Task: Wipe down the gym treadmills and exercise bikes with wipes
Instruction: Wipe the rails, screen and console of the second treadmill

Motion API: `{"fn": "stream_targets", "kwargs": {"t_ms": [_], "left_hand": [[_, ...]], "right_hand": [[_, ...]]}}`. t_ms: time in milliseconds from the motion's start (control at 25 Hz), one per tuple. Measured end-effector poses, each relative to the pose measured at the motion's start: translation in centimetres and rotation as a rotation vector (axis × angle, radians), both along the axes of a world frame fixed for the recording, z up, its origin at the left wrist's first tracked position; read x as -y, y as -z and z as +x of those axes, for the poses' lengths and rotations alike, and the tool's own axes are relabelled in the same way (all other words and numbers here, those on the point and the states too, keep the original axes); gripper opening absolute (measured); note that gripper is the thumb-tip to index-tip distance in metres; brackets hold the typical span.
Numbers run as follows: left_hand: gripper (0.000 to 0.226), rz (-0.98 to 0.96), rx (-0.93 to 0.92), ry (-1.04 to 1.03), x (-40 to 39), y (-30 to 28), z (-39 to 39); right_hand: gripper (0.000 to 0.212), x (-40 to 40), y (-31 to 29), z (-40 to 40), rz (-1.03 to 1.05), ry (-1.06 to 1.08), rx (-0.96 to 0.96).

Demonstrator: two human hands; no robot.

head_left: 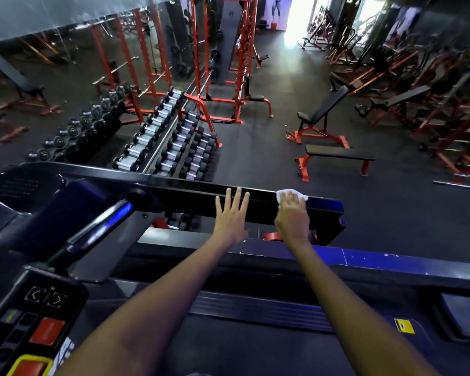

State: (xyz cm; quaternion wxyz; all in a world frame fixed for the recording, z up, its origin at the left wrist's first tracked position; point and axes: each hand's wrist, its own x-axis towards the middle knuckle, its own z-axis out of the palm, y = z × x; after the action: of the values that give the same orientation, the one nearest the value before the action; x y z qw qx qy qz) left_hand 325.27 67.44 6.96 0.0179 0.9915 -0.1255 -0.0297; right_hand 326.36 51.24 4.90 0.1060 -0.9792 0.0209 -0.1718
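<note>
Treadmill [255, 308] side handrail [190, 194] is being wiped, mid-step; white wipe [291, 193] is pressed flat on the rail near its far end under the right hand [292, 217], left hand [232, 215] laid open alongside, holding nothing; next, wipe to be drawn along the rail toward the console [30, 318]

Both your arms reach straight out ahead, forearms bare; your left hand [231, 213] lies flat, fingers straight and spread, palm down; your right hand [292, 213] sits level beside it, palm down, fingers together and pressing flat; wrists both extended.
</note>
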Motion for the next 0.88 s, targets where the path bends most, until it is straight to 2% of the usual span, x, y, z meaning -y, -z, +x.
{"fn": "stream_targets", "kwargs": {"t_ms": [160, 320, 520, 720, 880], "left_hand": [[0.099, 0.004, -0.027, -0.069, 1.0, -0.4, -0.1], [0.099, -0.021, -0.061, -0.092, 1.5, -0.8, -0.2], [0.095, -0.074, -0.104, -0.139, 2.4, -1.3, -0.2], [0.091, -0.083, -0.084, -0.103, 4.7, -1.3, -1.2], [0.084, -0.084, -0.068, 0.013, 8.2, -1.1, -1.8]], "right_hand": [[0.052, 2.3, -0.3, -0.5, -0.114, -0.221, 0.100], [0.053, 4.2, -0.2, -1.1, 0.007, -0.024, -0.023], [0.052, 4.1, -0.1, -0.9, 0.012, -0.229, 0.042], [0.059, 9.0, -0.5, -2.2, 0.016, -0.082, -0.007], [0.061, 12.1, -1.6, -3.0, 0.005, -0.060, -0.038]]}}
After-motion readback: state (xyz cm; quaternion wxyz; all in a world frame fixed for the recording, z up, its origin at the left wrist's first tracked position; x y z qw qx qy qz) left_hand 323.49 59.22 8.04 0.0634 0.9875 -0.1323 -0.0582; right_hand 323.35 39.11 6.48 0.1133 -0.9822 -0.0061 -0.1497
